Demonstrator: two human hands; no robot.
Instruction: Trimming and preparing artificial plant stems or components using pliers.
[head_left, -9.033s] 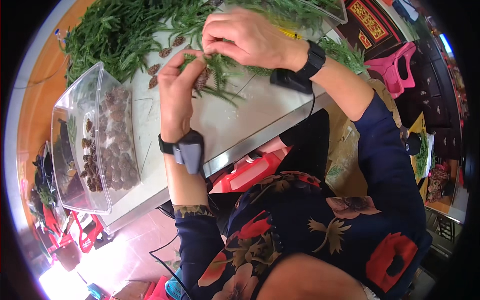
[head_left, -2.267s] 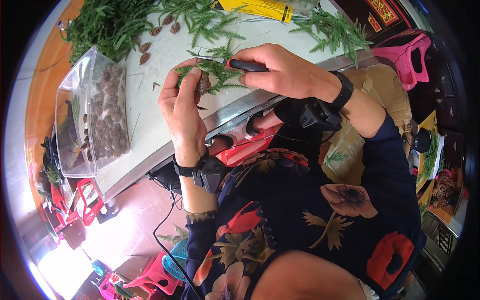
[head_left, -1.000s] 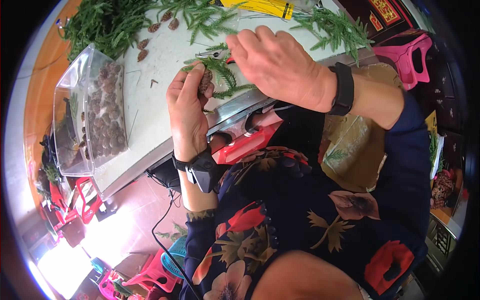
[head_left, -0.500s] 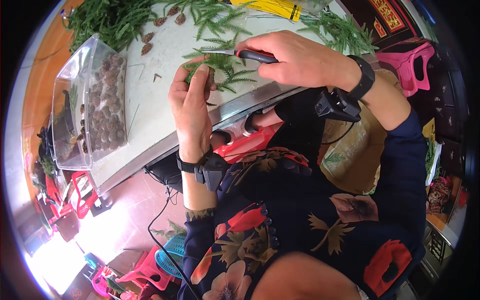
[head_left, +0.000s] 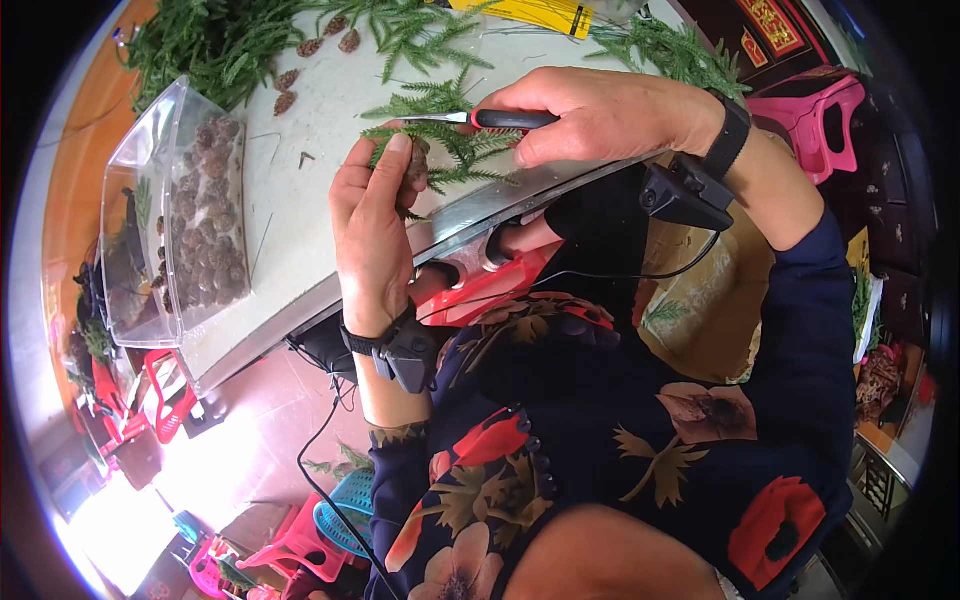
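Over the table's near edge, my left hand (head_left: 372, 215) is closed, pinching a brown pine cone (head_left: 416, 165) between thumb and fingers. A green artificial pine sprig (head_left: 462, 148) spreads out beside the cone; how the two join is hidden by my thumb and fingers. My right hand (head_left: 610, 118) is wrapped round pliers (head_left: 510, 119) with red and black handles. Their slim metal jaws point left, just above the fingertips of my left hand and across the sprig. Whether the jaws touch the needles I cannot tell.
A clear plastic bin (head_left: 175, 225) with many pine cones stands at the left of the white table (head_left: 300, 215). Loose cones (head_left: 286, 90), a heap of green sprigs (head_left: 200, 50) and a yellow package (head_left: 540, 14) lie farther back. A pink stool (head_left: 815, 125) stands at the right.
Both hands have shifted slightly down, the left one also a little to the left. The pliers came down with my right hand. Both grips stay the same.
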